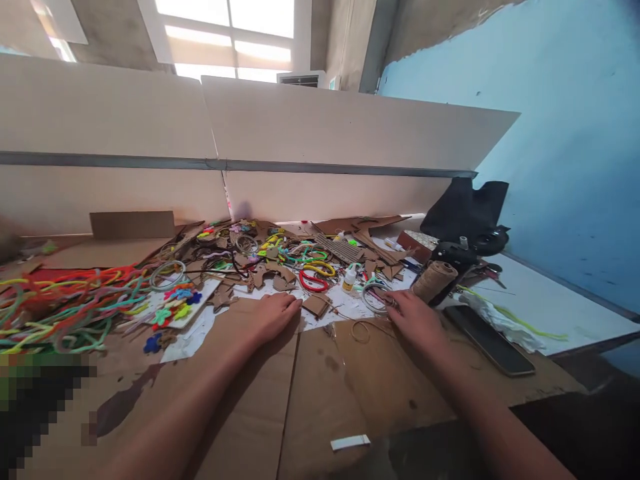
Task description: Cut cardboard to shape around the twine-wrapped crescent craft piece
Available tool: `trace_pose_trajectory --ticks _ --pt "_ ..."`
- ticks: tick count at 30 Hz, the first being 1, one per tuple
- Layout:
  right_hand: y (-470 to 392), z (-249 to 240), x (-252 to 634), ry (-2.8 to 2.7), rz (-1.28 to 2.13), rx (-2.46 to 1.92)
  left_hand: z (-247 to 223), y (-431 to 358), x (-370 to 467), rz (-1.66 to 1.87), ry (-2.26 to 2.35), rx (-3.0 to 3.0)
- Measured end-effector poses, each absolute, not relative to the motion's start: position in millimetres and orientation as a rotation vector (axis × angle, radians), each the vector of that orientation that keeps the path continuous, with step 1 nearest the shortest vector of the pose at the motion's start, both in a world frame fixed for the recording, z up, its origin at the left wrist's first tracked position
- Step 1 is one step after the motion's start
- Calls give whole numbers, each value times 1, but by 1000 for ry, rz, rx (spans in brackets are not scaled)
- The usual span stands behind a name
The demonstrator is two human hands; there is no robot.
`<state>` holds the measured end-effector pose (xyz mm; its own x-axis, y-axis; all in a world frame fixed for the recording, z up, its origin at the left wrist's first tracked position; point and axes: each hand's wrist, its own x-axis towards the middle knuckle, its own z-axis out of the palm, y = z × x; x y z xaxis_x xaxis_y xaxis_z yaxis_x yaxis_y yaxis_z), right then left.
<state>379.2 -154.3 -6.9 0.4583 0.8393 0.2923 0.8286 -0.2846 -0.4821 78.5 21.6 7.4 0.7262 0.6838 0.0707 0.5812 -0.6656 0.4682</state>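
1. Flat cardboard [320, 380] spreads between the forearms, a white strip [350, 443] lying near its front; its far edge meets the scraps [274, 275], where both hands are.
2. The phone [490, 339] lies to the right of the right hand [413, 317], well apart from it.
3. The left hand [276, 316] rests palm down near the cardboard's far edge, just beside a small brown piece [317, 305]; its fingertips are unclear, so I cannot tell whether it grips anything.
4. The ring [374, 298] lies among the scraps at the right hand's fingertips, partly covered by them; whether they pinch it I cannot tell.
5. Pixelation hides the lower left corner.
6. The ring is pale and round; fuzzy, bright stems [75, 300] tangle at left; the twine roll [435, 281] looks coarse.
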Motion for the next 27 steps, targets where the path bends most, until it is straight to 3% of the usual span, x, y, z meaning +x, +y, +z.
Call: trace_pose_trajectory --ticks 8,16,22,27 --pt "-141 -24 374 -1634 -66 -2183 3 21 78 334 977 2525" --pt "-136 5 355 -1780 -35 -2053 4 21 77 368 989 2490" --pt "-75 23 301 -1993 36 -2061 -3 23 77 443 988 2436" --pt "-7 20 275 -1923 3 -2343 16 21 74 566 959 2358"
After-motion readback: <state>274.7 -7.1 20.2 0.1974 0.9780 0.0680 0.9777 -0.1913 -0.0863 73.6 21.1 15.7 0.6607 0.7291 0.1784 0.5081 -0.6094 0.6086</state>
